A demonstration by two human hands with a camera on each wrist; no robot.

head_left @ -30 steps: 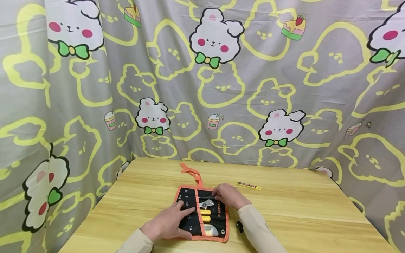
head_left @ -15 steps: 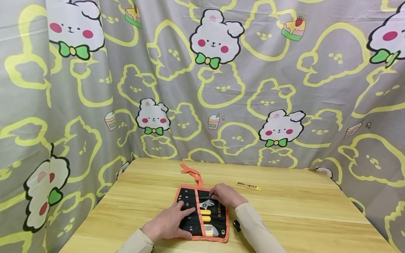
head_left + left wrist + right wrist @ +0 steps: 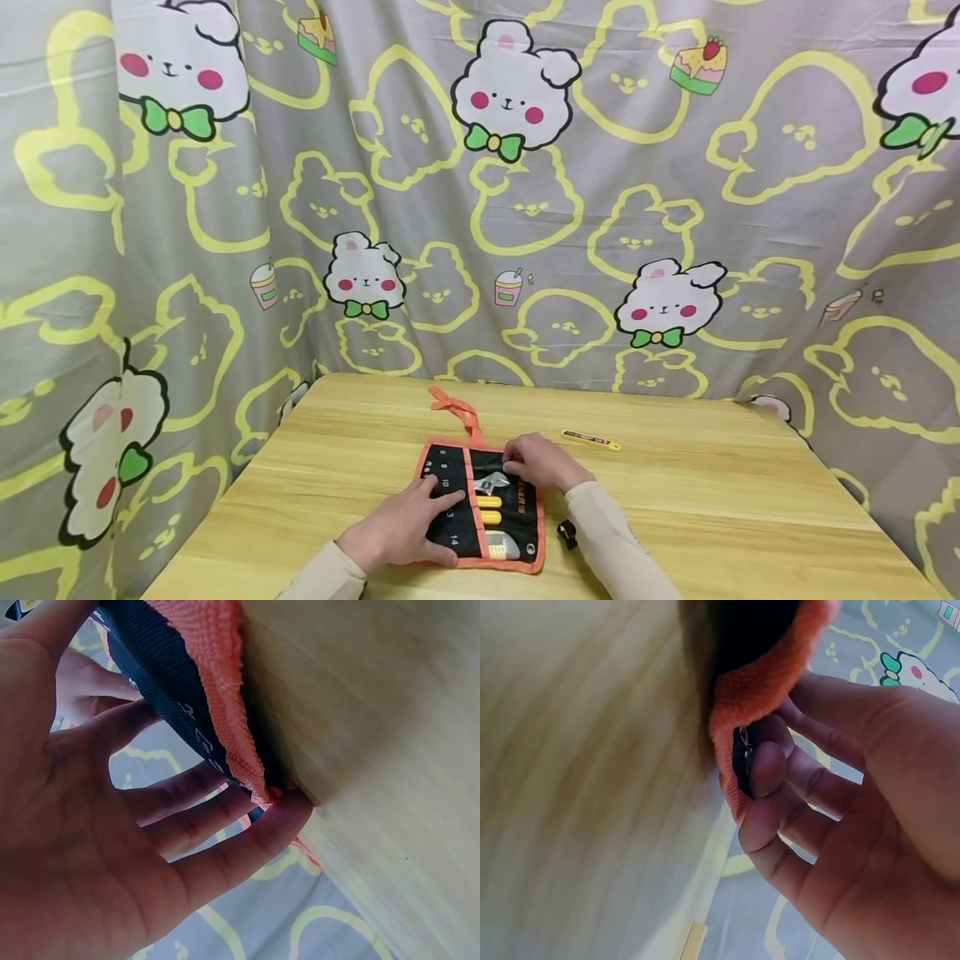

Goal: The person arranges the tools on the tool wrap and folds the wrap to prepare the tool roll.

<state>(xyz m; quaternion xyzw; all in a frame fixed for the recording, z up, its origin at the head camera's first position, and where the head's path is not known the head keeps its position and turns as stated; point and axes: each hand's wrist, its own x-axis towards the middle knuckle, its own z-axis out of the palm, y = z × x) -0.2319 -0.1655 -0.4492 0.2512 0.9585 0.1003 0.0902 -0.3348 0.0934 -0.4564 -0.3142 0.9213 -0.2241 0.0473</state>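
Observation:
A black tool roll with orange edging lies unrolled on the table. My left hand rests on its numbered left half, fingers spread; in the left wrist view the fingertips reach the orange edging. At the roll's upper right, my right hand has curled fingers at a slim dark ribbed tool lying by the top pocket; its kind is mostly hidden. Below it, an adjustable wrench, two yellow handles and a grey-and-yellow utility knife sit in the pockets.
A yellow pen-like item lies on the wooden table behind my right hand. Beside my right sleeve is a small black object. An orange tie strap trails from the roll's top. A patterned curtain hangs behind.
My right hand shifted slightly left over the roll, then back right. The left hand and the tools in the lower pockets have stayed put.

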